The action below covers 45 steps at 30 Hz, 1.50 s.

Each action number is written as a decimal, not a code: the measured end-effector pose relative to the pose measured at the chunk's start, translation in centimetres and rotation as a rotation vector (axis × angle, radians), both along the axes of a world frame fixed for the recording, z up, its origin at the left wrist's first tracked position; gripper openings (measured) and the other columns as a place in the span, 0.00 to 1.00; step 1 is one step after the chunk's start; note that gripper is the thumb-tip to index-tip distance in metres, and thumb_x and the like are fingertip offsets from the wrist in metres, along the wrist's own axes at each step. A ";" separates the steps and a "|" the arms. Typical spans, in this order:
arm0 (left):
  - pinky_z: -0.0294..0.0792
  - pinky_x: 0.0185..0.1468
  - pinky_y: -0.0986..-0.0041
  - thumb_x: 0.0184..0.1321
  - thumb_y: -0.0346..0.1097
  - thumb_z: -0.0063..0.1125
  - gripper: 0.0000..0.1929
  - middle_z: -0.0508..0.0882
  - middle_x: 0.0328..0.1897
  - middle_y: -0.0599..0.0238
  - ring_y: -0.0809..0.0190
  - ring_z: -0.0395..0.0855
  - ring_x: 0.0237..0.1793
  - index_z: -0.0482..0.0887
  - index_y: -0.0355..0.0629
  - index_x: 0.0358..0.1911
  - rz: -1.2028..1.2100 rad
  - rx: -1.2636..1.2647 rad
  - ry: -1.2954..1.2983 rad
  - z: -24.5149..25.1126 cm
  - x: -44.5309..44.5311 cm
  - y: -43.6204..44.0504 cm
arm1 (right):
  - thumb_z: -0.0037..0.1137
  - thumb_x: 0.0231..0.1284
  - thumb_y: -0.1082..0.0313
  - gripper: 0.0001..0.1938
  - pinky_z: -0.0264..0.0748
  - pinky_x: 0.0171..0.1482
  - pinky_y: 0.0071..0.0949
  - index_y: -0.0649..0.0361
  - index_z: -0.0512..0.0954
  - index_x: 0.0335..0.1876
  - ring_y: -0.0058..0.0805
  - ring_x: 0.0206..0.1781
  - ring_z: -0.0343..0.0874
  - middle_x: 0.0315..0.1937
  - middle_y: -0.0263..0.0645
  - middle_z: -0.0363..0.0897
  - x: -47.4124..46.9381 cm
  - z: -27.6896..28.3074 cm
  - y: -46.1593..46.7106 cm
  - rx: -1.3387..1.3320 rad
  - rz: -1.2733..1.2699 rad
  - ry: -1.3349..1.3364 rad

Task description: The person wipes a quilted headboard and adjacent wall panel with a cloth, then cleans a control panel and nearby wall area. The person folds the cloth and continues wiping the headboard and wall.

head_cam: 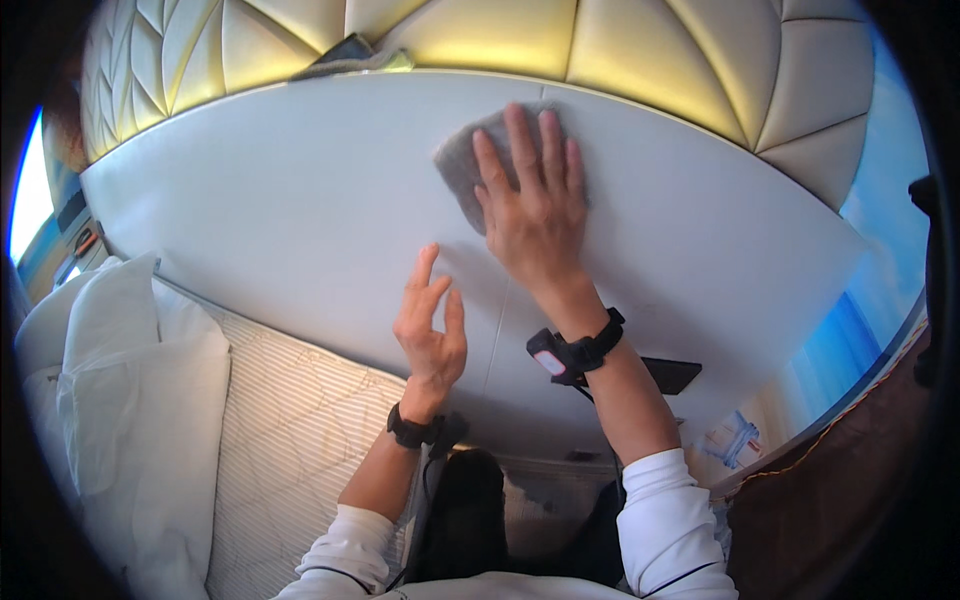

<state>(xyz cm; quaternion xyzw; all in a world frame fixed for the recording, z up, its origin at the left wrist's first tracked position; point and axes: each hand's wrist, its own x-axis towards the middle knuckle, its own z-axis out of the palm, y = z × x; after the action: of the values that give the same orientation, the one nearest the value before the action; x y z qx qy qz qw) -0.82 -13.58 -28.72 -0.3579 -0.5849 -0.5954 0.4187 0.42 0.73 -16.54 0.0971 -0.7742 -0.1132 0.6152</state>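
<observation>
My right hand (536, 210) lies flat, fingers spread, on a grey-brown cloth (461, 169), pressing it against the upper part of a smooth white panel (300, 180). Part of the cloth is hidden under the palm and fingers. Lower and to the left, my left hand (431, 330) is in front of the same panel with its fingers apart and nothing in it; whether it touches the panel I cannot tell. Both wrists wear black straps with small devices. A thin vertical seam runs down the panel between the hands.
A padded cream headboard (495, 37) glows yellow along its lower edge; a dark item and cloth (349, 60) rest there. White bedding (150, 390) lies on a striped mattress (300, 420) at left. A black rectangular plate (675, 375) is behind my right forearm. Brown material (832, 480) spreads at lower right.
</observation>
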 end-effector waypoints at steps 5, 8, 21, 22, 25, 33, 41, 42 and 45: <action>0.72 0.68 0.60 0.68 0.20 0.52 0.08 0.85 0.62 0.44 0.46 0.83 0.63 0.81 0.31 0.47 -0.093 0.291 -0.048 -0.9 -1.0 -0.6 | 0.48 0.71 0.62 0.25 0.43 0.83 0.46 0.44 0.74 0.74 0.39 0.85 0.53 0.83 0.35 0.59 1.5 -10.4 0.0 0.177 -0.057 -0.233; 0.72 0.67 0.61 0.70 0.20 0.49 0.09 0.87 0.59 0.47 0.49 0.84 0.62 0.82 0.32 0.49 -0.148 0.330 -0.140 -0.9 -0.8 -0.6 | 0.47 0.70 0.64 0.26 0.40 0.84 0.45 0.46 0.74 0.74 0.37 0.86 0.51 0.83 0.35 0.59 2.9 -14.7 -0.2 0.286 0.008 -0.287; 0.70 0.68 0.67 0.74 0.26 0.48 0.13 0.88 0.57 0.56 0.61 0.82 0.59 0.84 0.33 0.54 -0.177 0.448 -0.357 -0.4 0.0 -1.8 | 0.67 0.60 0.60 0.31 0.48 0.82 0.50 0.46 0.76 0.71 0.43 0.84 0.54 0.81 0.37 0.60 -3.7 3.6 -4.3 0.103 0.075 0.063; 0.70 0.67 0.67 0.74 0.26 0.49 0.12 0.88 0.55 0.57 0.61 0.82 0.57 0.84 0.34 0.54 -0.172 0.479 -0.366 -0.5 -0.3 -1.9 | 0.64 0.63 0.58 0.29 0.45 0.83 0.49 0.47 0.76 0.71 0.42 0.85 0.52 0.82 0.37 0.59 -3.8 2.2 -4.6 0.120 0.082 -0.011; 0.69 0.62 0.67 0.74 0.28 0.49 0.10 0.89 0.54 0.59 0.61 0.83 0.55 0.83 0.36 0.50 -0.174 0.584 -0.432 -0.9 -1.7 -2.4 | 0.54 0.69 0.56 0.27 0.39 0.85 0.47 0.48 0.75 0.73 0.40 0.86 0.48 0.84 0.38 0.56 -4.1 -4.1 -4.7 0.208 0.108 -0.220; 0.72 0.61 0.68 0.73 0.26 0.47 0.10 0.88 0.51 0.58 0.61 0.81 0.52 0.84 0.34 0.48 -0.222 0.664 -0.506 -1.4 -2.3 -2.4 | 0.42 0.73 0.65 0.28 0.38 0.86 0.39 0.58 0.67 0.78 0.32 0.87 0.46 0.84 0.39 0.55 -1.0 -22.8 -3.9 0.497 0.035 -0.698; 0.71 0.57 0.69 0.73 0.27 0.49 0.09 0.89 0.49 0.59 0.62 0.82 0.48 0.83 0.35 0.49 -0.317 0.576 -0.577 -2.0 -2.2 -1.0 | 0.45 0.72 0.65 0.27 0.42 0.85 0.43 0.54 0.70 0.76 0.34 0.86 0.52 0.82 0.39 0.60 1.5 -20.7 -1.5 0.309 0.092 -0.565; 0.71 0.57 0.69 0.72 0.27 0.49 0.09 0.89 0.49 0.59 0.63 0.82 0.48 0.83 0.35 0.48 -0.327 0.591 -0.572 -2.2 -2.3 -0.8 | 0.46 0.71 0.65 0.27 0.42 0.85 0.45 0.52 0.71 0.76 0.35 0.86 0.52 0.82 0.39 0.60 1.5 -18.6 -1.0 0.247 0.086 -0.382; 0.72 0.54 0.70 0.72 0.26 0.50 0.09 0.89 0.48 0.59 0.64 0.82 0.45 0.83 0.35 0.48 -0.340 0.576 -0.565 -2.8 -2.5 -0.7 | 0.52 0.70 0.63 0.29 0.46 0.82 0.52 0.51 0.70 0.77 0.46 0.86 0.51 0.83 0.44 0.56 1.7 -13.4 1.2 -0.010 -0.022 -0.343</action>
<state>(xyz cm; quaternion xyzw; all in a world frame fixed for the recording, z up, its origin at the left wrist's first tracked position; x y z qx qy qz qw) -3.31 -14.24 -31.50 -0.1407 -0.4193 -0.8692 0.2209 2.16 1.98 -29.94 0.1037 -0.8693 -0.0979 0.4733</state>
